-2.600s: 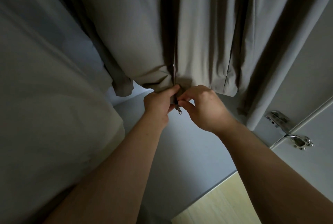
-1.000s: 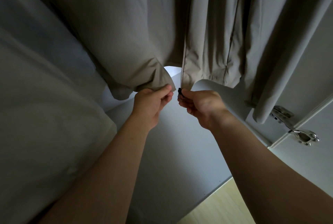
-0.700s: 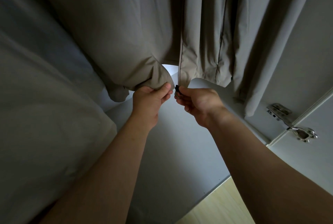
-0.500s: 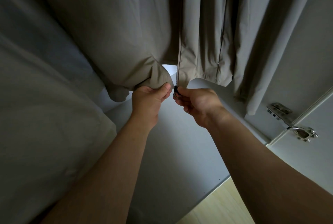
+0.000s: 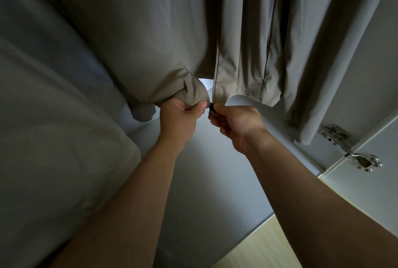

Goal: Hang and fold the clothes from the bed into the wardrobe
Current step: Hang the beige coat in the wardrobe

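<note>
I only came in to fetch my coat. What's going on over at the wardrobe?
A person is working on the zip of a beige jacket that hangs in the wardrobe. The left hand grips the bunched bottom hem of one front panel; the right hand pinches the dark zip slider at the foot of the other. The two fronts are apart at the hem, so the zip is not joined yet.

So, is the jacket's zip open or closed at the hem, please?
Open: a bright gap parts the front edges of the jacket. The left hand grips one edge; the right hand pinches the slider below the other.
</note>
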A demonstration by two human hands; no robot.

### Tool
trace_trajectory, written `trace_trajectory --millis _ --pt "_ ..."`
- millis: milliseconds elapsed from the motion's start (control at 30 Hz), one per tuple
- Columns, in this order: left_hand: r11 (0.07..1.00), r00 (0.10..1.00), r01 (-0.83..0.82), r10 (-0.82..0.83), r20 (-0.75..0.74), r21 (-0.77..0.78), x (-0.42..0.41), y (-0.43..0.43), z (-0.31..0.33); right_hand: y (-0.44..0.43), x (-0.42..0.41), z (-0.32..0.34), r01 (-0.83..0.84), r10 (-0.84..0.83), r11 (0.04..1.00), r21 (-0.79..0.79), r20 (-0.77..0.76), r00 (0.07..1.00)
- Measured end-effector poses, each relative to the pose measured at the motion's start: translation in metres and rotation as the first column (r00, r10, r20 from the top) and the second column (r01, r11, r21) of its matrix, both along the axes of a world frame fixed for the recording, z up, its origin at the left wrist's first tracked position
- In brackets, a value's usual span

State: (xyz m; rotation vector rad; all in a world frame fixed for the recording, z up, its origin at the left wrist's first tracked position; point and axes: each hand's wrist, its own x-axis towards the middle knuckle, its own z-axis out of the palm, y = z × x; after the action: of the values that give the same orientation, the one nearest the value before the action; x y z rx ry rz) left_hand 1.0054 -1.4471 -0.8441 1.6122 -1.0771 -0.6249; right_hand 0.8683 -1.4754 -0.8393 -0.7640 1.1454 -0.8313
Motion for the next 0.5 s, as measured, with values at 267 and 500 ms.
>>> trace_trajectory --millis 267,500 --pt "0.997 0.979 0.023 -0.039 0.198 0.079 0.0008 -0.0010 -0.0024 0.0043 0.0078 -0.0039 0.091 -0.089 0.995 0.034 -0.073 0.993" --pt "0.981 0.930 0.103 -0.153 0.335 0.162 0.0019 0.0001 -0.0009 0.0072 0.0056 -0.0061 0.099 -0.100 0.995 -0.013 -0.163 0.982"
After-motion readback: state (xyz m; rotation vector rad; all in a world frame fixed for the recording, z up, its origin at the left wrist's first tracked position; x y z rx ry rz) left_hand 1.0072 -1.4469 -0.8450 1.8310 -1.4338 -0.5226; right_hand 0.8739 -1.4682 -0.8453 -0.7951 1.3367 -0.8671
